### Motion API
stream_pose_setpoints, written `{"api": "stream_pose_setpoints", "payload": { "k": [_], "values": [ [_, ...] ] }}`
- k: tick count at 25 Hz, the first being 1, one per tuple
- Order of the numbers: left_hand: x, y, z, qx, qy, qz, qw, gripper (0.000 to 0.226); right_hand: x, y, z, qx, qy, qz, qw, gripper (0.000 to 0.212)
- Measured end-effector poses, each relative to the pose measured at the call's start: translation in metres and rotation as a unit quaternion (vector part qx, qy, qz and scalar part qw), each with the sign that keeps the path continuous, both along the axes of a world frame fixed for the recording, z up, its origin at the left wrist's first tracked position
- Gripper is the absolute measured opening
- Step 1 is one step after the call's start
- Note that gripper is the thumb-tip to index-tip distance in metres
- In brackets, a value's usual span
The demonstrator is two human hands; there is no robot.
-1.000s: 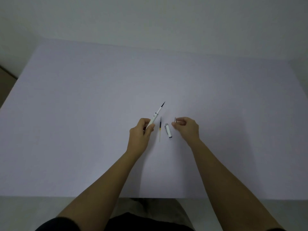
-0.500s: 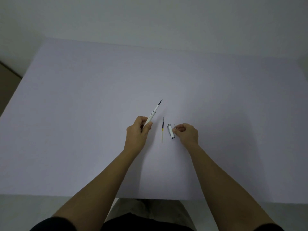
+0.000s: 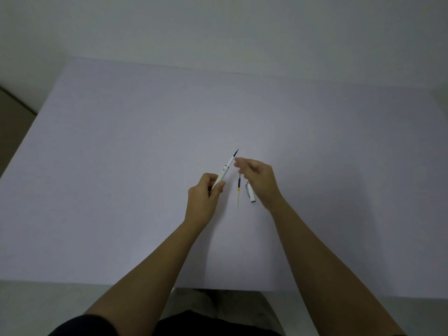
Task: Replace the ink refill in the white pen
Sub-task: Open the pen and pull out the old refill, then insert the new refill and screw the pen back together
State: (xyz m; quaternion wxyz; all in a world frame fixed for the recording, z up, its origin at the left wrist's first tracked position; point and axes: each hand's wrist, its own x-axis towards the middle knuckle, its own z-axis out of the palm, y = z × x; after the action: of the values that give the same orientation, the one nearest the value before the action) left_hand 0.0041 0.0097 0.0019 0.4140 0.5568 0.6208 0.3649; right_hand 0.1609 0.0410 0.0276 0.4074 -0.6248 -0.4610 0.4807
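White and slim, the pen barrel is pinched in the left hand, whose grip is clenched around the barrel's lower end between thumb and fingers. The barrel is held above the table and tilts up and away to the right, with a dark refill tip sticking out of its far end.

The right hand is raised just right of that tip, its fingertips drawn together near the dark point but blurred; whether they pinch some small part or are merely curled cannot be told.

On the pale lilac table, between the two hands, lies a loose ink refill: a thin tube with a dark far section, a yellow band in the middle and a clear pale near end, lying nearly straight toward the person. Its far end is partly covered by the right hand's fingers.

Just right of the refill, and apart from it, lies a short white pen piece with silvery ends, slanted a little, its far end tucked under the edge of the right hand.

Both forearms are bare, with dark sleeves at the bottom edge of the view
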Motion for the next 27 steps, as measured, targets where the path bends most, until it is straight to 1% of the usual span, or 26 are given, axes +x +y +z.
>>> {"api": "stream_pose_setpoints", "payload": {
  "k": [1, 2, 6, 9, 11, 13, 15, 18, 20, 24, 27],
  "values": [
    [0.001, -0.001, -0.001, -0.001, 0.001, -0.002, 1.0, 0.004, -0.005, 0.001, 0.006, 0.005, 0.038, 0.027, 0.999, 0.013],
    [0.001, -0.002, -0.002, -0.002, 0.002, -0.004, 1.0, 0.004, -0.008, 0.002, 0.009, 0.01, 0.06, 0.033, 0.998, 0.013],
    [0.006, -0.008, -0.006, -0.005, 0.015, -0.017, 1.0, 0.006, -0.008, 0.009, 0.014, -0.004, 0.074, -0.033, 0.997, 0.014],
    [0.003, -0.013, -0.012, -0.027, 0.023, -0.026, 0.999, 0.011, -0.004, 0.017, 0.022, 0.005, 0.119, -0.07, 0.99, 0.003],
    [-0.003, -0.018, -0.018, -0.044, 0.039, -0.029, 0.998, 0.014, 0.001, 0.024, 0.026, 0.019, 0.128, -0.1, 0.987, 0.002],
    [-0.01, -0.02, -0.022, -0.06, 0.063, -0.016, 0.996, 0.018, 0.005, 0.028, 0.024, 0.018, 0.087, -0.111, 0.99, 0.009],
    [-0.015, -0.019, -0.024, -0.065, 0.074, 0.014, 0.995, 0.019, 0.004, 0.028, 0.017, 0.001, 0.007, -0.107, 0.994, 0.016],
    [-0.021, -0.013, -0.021, -0.054, 0.067, 0.032, 0.996, 0.015, -0.007, 0.023, -0.002, -0.044, -0.096, -0.067, 0.992, 0.021],
    [-0.023, -0.008, -0.017, -0.043, 0.058, 0.034, 0.997, 0.012, -0.016, 0.022, -0.015, -0.07, -0.146, -0.05, 0.986, 0.024],
    [-0.027, 0.002, -0.01, -0.028, 0.044, 0.042, 0.998, 0.009, -0.026, 0.027, -0.034, -0.089, -0.26, -0.021, 0.961, 0.023],
    [-0.031, 0.006, -0.008, -0.027, 0.043, 0.047, 0.998, 0.009, -0.03, 0.031, -0.044, -0.1, -0.298, -0.024, 0.949, 0.022]
  ]
}}
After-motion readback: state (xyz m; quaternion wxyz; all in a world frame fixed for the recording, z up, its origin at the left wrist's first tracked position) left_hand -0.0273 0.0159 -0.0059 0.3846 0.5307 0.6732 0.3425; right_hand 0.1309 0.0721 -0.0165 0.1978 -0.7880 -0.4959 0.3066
